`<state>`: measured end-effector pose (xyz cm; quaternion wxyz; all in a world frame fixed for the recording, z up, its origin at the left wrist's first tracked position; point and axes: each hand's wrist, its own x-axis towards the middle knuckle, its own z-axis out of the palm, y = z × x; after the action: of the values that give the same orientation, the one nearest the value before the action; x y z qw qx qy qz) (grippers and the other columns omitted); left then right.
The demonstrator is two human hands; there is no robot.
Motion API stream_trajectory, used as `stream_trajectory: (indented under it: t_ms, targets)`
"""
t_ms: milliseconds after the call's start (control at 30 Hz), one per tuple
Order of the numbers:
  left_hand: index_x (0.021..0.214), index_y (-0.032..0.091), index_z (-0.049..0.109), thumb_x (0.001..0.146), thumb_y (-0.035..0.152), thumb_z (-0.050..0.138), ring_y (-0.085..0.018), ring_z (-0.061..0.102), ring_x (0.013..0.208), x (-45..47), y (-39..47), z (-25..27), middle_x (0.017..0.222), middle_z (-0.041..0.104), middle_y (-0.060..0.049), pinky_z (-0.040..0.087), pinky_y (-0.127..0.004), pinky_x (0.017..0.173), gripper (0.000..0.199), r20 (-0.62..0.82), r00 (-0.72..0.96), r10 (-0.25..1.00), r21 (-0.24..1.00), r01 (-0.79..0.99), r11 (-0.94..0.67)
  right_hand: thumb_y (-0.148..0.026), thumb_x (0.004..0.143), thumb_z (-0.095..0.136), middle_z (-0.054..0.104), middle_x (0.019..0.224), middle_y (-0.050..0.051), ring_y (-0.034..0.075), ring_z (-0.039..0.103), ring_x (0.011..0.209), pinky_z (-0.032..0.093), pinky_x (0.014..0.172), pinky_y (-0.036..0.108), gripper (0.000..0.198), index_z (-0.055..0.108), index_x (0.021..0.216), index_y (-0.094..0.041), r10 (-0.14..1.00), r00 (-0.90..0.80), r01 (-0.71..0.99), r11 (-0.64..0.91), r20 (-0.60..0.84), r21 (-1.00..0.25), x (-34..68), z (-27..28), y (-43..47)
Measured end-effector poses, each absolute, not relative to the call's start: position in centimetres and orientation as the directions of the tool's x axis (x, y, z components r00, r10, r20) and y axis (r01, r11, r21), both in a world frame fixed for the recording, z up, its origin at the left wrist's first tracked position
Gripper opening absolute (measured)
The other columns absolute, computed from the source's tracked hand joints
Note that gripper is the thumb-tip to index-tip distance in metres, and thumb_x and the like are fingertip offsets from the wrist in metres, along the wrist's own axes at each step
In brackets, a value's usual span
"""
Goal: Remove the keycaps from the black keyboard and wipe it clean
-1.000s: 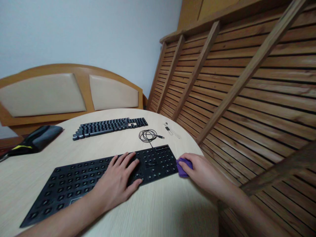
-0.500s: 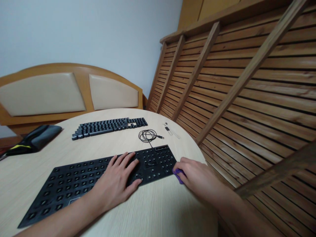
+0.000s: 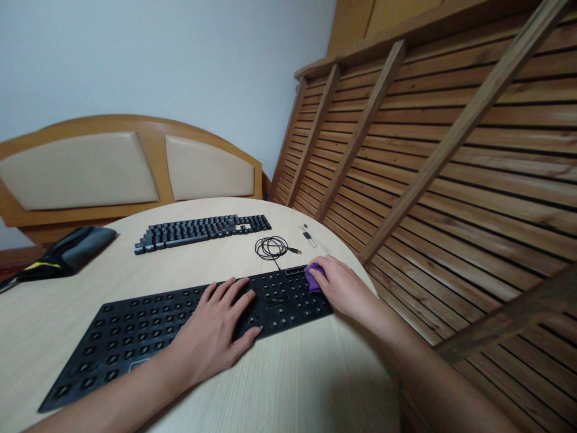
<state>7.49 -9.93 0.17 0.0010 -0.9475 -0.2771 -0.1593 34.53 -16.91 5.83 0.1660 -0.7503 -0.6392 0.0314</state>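
A black keyboard [image 3: 148,313] with its keycaps off lies slantwise on the table, its bare switch posts showing. My left hand [image 3: 219,328] rests flat across its middle, fingers spread. At the keyboard's far right corner, my right hand [image 3: 338,282] is closed on a purple cloth [image 3: 314,278], which touches the keyboard's right end. Behind the keyboard, its black cable [image 3: 270,248] lies coiled with the USB plug to the right. Loose black keycaps [image 3: 198,231] stand in keyboard order farther back. The fingers under the cloth are partly hidden.
The round pale wooden table [image 3: 279,385] curves away on the right. Small tools [image 3: 311,237], one with a wire loop, lie near its right edge. A dark bag [image 3: 74,249] sits at the left. A slatted wooden frame [image 3: 406,180] leans close on the right.
My right hand has moved the purple cloth away from me, from the keyboard's near right corner to its far right part. My left hand stays in place on the keyboard.
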Motion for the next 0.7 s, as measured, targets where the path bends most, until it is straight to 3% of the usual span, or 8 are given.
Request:
stream_trajectory:
  t_ms: [400,533,700]
  targets:
    - [0.134,0.021,0.056,0.093,0.054,0.051,-0.038,0.042,0.136,7.5,-9.9,0.0,0.150,0.046,-0.013,0.033,-0.061,0.111,0.052,0.295,0.793,0.532,0.098,0.529,-0.843,-0.025,0.096,0.050,0.070,0.105,0.013,0.027,0.068,0.094,0.046,0.077,0.034,0.020,0.067,0.100,-0.015,0.983,0.178,0.984,-0.177,0.039,-0.030,32.8,5.3,-14.7]
    - [0.138,0.022,0.054,0.091,0.066,0.049,-0.039,0.040,0.137,7.5,-10.0,0.0,0.150,0.045,-0.015,0.031,-0.063,0.112,0.064,0.282,0.802,0.526,0.109,0.518,-0.848,-0.028,0.093,0.054,0.072,0.101,0.013,0.028,0.069,0.093,0.047,0.076,0.034,0.020,0.069,0.095,-0.015,0.989,0.145,0.989,-0.145,-0.016,0.013,32.4,6.4,-14.8]
    - [0.136,0.021,0.055,0.089,0.072,0.047,-0.041,0.038,0.137,7.5,-10.1,0.0,0.148,0.046,-0.016,0.028,-0.066,0.111,0.070,0.292,0.797,0.528,0.120,0.517,-0.847,-0.026,0.090,0.053,0.073,0.100,0.017,0.031,0.070,0.090,0.047,0.073,0.036,0.024,0.068,0.104,-0.014,0.984,0.171,0.985,-0.169,-0.053,0.046,31.8,6.6,-15.0]
